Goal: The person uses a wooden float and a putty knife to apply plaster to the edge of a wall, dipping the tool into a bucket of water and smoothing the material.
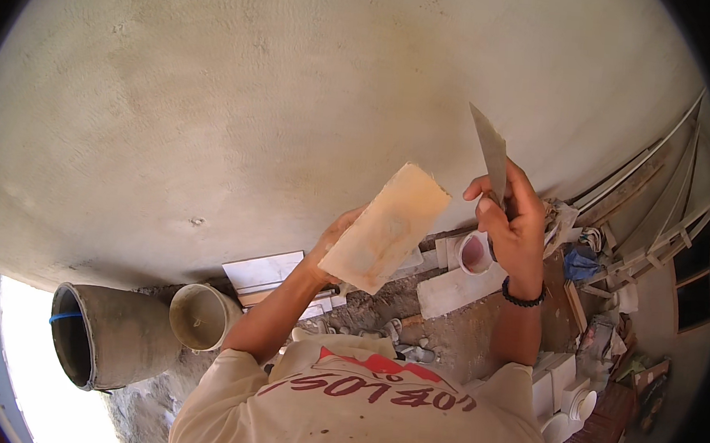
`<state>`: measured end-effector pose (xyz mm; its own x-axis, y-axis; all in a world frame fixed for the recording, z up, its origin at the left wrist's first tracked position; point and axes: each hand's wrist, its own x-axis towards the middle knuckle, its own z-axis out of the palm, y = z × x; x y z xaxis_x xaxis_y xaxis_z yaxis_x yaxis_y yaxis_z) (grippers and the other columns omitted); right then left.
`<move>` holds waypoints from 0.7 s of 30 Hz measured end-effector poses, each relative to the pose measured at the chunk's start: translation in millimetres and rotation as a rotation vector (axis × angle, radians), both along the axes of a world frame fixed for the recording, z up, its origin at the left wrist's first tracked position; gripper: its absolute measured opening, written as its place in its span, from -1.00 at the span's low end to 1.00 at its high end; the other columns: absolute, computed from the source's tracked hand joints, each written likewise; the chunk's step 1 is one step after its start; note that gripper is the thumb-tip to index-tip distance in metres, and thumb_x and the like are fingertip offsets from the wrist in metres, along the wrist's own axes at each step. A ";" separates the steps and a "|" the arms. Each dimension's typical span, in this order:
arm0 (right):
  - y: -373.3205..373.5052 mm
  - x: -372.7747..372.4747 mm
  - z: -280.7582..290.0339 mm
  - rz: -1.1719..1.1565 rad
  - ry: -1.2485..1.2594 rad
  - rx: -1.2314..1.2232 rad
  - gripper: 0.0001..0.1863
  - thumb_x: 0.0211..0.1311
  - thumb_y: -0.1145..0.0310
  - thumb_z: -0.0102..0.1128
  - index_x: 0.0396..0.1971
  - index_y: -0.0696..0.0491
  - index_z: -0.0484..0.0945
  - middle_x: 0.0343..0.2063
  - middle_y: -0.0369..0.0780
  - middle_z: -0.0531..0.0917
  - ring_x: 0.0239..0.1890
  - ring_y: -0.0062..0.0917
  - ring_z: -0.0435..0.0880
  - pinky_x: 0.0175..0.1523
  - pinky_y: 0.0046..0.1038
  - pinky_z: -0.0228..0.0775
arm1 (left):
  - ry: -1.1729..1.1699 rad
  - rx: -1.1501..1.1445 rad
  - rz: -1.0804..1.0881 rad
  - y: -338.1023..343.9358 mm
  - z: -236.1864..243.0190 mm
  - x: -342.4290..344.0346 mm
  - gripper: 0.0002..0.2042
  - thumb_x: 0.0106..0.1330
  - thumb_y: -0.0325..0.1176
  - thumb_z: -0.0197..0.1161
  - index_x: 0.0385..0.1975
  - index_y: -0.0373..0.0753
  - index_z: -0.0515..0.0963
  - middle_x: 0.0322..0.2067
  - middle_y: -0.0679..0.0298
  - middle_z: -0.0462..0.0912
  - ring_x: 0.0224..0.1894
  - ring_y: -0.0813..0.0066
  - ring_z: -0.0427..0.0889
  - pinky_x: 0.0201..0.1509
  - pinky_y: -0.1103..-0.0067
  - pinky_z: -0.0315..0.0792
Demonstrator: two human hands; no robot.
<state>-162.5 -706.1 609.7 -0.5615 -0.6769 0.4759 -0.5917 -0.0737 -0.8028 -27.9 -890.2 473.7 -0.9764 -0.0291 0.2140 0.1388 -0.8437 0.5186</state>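
A pale rectangular board [387, 228], smeared with cream and brownish stains, lies tilted in front of my chest. My left hand [335, 238] grips it from the left edge, its fingers mostly hidden behind the board. To the right, my right hand [517, 231], with a dark beaded bracelet at the wrist, is closed round a putty knife [490, 153]. The wide metal blade points up and slightly left, apart from the board; its handle is hidden in the hand. Beyond both hands rises a beige plastered wall [256, 99] with a rippled, patchy surface.
A large grey drum [128, 339] lies on its side at the left, beside an upright round bucket [200, 318]. A white pail with pinkish insides [475, 253] stands below my right hand. White boards [459, 293], rubble and long poles [643, 159] lie along the wall's foot.
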 end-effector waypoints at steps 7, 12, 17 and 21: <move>-26.5 15.0 -5.4 0.045 -0.122 0.231 -0.34 0.01 0.61 0.20 0.21 0.22 0.26 -0.60 -0.34 0.53 -0.61 -0.79 0.33 -0.50 -0.71 0.18 | -0.054 -0.379 0.030 8.9 -23.5 7.3 -0.58 0.39 -0.14 -0.02 0.11 -0.29 0.34 -0.06 0.19 0.53 -0.05 0.44 0.56 0.04 0.49 0.49; -6.8 31.5 -44.1 0.068 -0.375 0.085 -0.24 -0.03 0.65 0.07 0.28 0.30 0.08 -0.68 -0.38 0.39 -0.71 -0.78 0.26 -0.63 -0.73 0.10 | -0.144 -0.342 -0.086 26.7 -48.1 28.1 -0.52 0.38 -0.10 0.00 0.17 -0.32 0.30 0.08 0.10 0.44 0.13 0.38 0.42 0.17 0.50 0.36; -9.0 20.0 -77.0 0.180 -0.425 0.209 -0.23 0.04 0.64 0.06 0.31 0.24 0.03 -0.63 -0.36 0.37 -0.71 -0.77 0.24 -0.65 -0.72 0.09 | -0.051 -0.363 0.146 39.1 -83.5 45.0 -0.56 0.28 -0.19 0.06 0.07 -0.35 0.40 -0.01 0.21 0.47 -0.06 0.49 0.45 -0.07 0.59 0.40; -10.1 19.6 -88.2 0.199 -0.395 0.224 -0.27 0.10 0.65 0.04 0.32 0.21 0.03 -0.60 -0.35 0.38 -0.69 -0.77 0.24 -0.63 -0.70 0.12 | 0.122 -0.626 0.234 37.5 -106.8 50.8 -0.50 0.38 -0.07 -0.05 0.16 -0.32 0.34 0.19 0.08 0.34 0.24 0.27 0.29 0.29 0.44 0.21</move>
